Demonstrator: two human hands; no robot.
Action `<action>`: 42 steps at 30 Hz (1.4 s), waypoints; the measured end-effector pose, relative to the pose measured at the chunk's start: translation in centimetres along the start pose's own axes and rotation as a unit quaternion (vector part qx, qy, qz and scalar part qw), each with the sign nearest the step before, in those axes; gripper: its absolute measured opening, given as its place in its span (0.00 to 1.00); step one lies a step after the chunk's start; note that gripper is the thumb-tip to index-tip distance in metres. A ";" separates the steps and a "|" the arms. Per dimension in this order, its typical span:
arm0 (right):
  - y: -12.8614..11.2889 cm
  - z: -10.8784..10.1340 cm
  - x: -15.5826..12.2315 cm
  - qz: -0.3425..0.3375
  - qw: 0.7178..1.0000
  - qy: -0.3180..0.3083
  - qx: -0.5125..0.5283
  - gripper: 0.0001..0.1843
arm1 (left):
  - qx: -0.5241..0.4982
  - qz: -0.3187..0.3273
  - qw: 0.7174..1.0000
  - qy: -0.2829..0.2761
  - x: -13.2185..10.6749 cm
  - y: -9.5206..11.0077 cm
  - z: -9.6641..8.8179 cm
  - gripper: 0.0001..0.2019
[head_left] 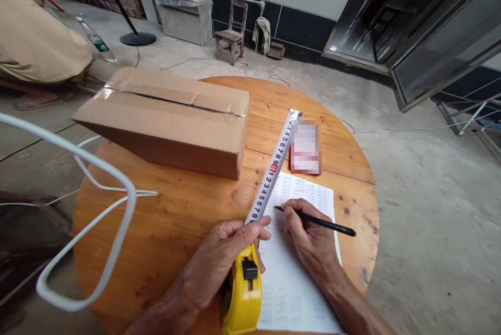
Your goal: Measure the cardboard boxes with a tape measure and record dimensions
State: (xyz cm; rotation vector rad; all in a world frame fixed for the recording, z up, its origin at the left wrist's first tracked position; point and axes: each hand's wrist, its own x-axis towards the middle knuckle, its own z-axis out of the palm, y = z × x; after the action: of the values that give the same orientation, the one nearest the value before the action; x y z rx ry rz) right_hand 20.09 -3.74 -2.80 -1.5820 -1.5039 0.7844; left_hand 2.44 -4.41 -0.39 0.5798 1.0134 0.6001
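Note:
My left hand (pixel 230 249) is closed on a yellow tape measure (pixel 246 293), thumb and fingers pinching the blade just beyond the case. The white blade (pixel 270 173) runs out up and to the right, its metal hook close to a blurred red-edged packet (pixel 305 147). Between the fingers of my right hand (pixel 309 230) is a black pen (pixel 326 223), its tip over the upper part of a white paper sheet (pixel 293 283). Handwritten rows cover the top and bottom of the sheet. A closed cardboard box (pixel 172 121) lies on the table beyond my left hand.
The round wooden table (pixel 188 215) carries these things. A white cable (pixel 131 194) loops in from the left. Behind are a small wooden chair (pixel 230 35), a stand base (pixel 138 38), a plastic bottle (pixel 96 37) and a glass door (pixel 450 37). Another person (pixel 35 32) sits at the left.

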 end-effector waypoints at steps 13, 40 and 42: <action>-0.2 0.0 0.1 -0.033 0.998 0.006 -0.058 0.08 | -0.002 0.002 1.000 -0.001 0.1 -0.2 -0.1 0.16; -0.3 -0.8 0.3 -0.020 0.989 0.090 0.116 0.06 | -0.005 -0.007 1.000 0.003 0.4 -0.1 -0.2 0.17; -0.8 -1.3 0.4 -0.023 0.989 0.095 0.109 0.07 | -0.009 -0.004 1.000 0.000 0.3 -0.2 -0.2 0.16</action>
State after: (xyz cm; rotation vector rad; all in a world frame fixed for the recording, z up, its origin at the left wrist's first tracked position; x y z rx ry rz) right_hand 20.82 -3.49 -1.44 -1.4111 -1.2688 0.7241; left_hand 2.43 -4.27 -0.79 0.5595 1.0097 0.6017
